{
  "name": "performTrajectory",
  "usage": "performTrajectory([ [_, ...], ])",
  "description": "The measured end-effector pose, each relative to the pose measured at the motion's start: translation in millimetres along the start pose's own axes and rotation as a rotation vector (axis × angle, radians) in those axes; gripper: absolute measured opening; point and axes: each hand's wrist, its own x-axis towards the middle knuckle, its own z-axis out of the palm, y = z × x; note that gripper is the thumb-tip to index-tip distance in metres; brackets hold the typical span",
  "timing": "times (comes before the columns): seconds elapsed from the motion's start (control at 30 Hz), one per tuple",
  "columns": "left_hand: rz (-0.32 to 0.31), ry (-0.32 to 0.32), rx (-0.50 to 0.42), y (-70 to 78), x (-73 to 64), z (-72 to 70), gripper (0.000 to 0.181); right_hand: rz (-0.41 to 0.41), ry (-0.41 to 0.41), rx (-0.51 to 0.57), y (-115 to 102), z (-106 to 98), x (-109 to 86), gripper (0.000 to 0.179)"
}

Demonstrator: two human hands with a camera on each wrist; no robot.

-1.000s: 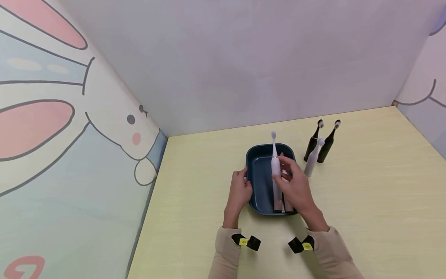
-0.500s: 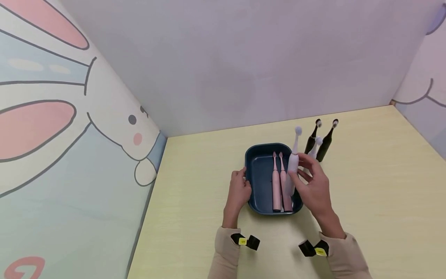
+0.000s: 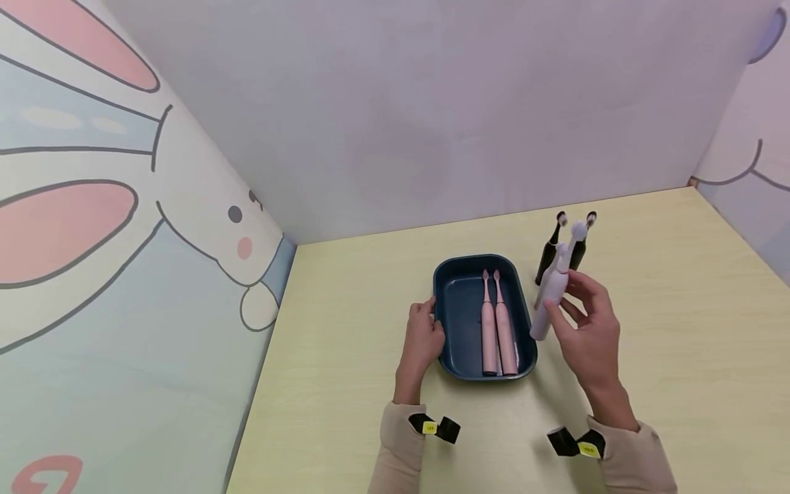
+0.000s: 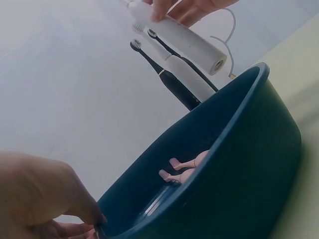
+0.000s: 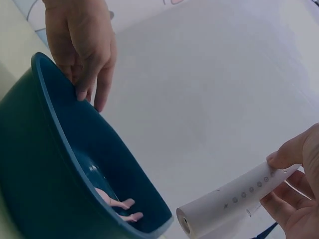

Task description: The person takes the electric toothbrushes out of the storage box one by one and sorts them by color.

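Note:
My right hand [image 3: 586, 329] pinches a white electric toothbrush [image 3: 557, 283] by its handle, between thumb and fingers. It is held tilted above the table, just right of the dark blue basin [image 3: 459, 322], brush head up. Curled at the basin's left rim, my left hand [image 3: 423, 339] grips the wall, its thumb on the inside in the right wrist view. Two pink electric toothbrushes [image 3: 488, 336] lie side by side in the basin. Behind the held toothbrush, a second white toothbrush [image 4: 185, 73] stands upright, partly hidden in the head view.
Two black electric toothbrushes [image 3: 546, 262] stand upright behind my right hand, near the second white one. The pale wooden table [image 3: 345, 329] meets a plain wall [image 3: 395, 137] at the back. A wall with a rabbit drawing [image 3: 204, 226] rises at the left.
The right hand has carried the white toothbrush from over the basin to the right, past its rim, uncovering the pink toothbrushes. The left hand has stayed on the rim.

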Motion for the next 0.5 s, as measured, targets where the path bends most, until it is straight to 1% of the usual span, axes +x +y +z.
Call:
performTrajectory([
  [0.23, -0.005, -0.003, 0.006, -0.6, 1.6, -0.8, 0.047, 0.014, 0.067, 0.006, 9.2, -10.5, 2.8, 0.059],
  [0.5, -0.016, -0.004, 0.005, -2.2, 3.4, -0.9, 0.047, 0.035, 0.103, -0.02, 32.0, -16.3, 8.4, 0.058],
])
